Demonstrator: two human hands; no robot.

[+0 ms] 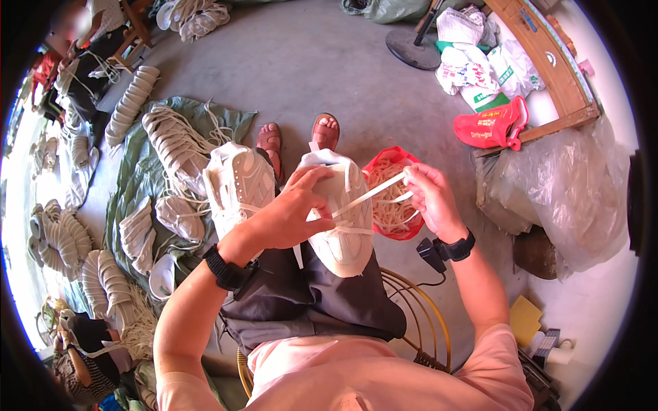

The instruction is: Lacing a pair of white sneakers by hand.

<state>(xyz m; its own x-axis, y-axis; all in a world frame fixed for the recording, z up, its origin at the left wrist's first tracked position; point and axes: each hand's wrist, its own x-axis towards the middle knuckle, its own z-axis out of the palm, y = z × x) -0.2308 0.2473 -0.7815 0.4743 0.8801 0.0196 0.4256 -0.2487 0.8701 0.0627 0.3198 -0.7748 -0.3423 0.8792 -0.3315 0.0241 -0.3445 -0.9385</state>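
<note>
A cream-white shoe [345, 252] rests on my lap, toe toward me. My left hand [291, 209] grips its upper, fingers near the opening and thumb by the lacing. With thumb and fingers pinched, my right hand [430, 195] holds the end of a flat white shoelace [370, 194], stretched taut up and right from the shoe. Another pale shoe [236, 175] with loose laces sits left of it, partly behind my left forearm. Beyond my right knee is a red bag [395, 234] filled with tangled pale laces [388, 209].
Stacked shoe uppers [175, 140] lie on a green sheet [130, 178] at left. More shoe stacks [110, 288] and other people [89, 356] are farther left. A round black stand base [412, 49], plastic bags [473, 68] and a wooden frame [555, 61] stand at right.
</note>
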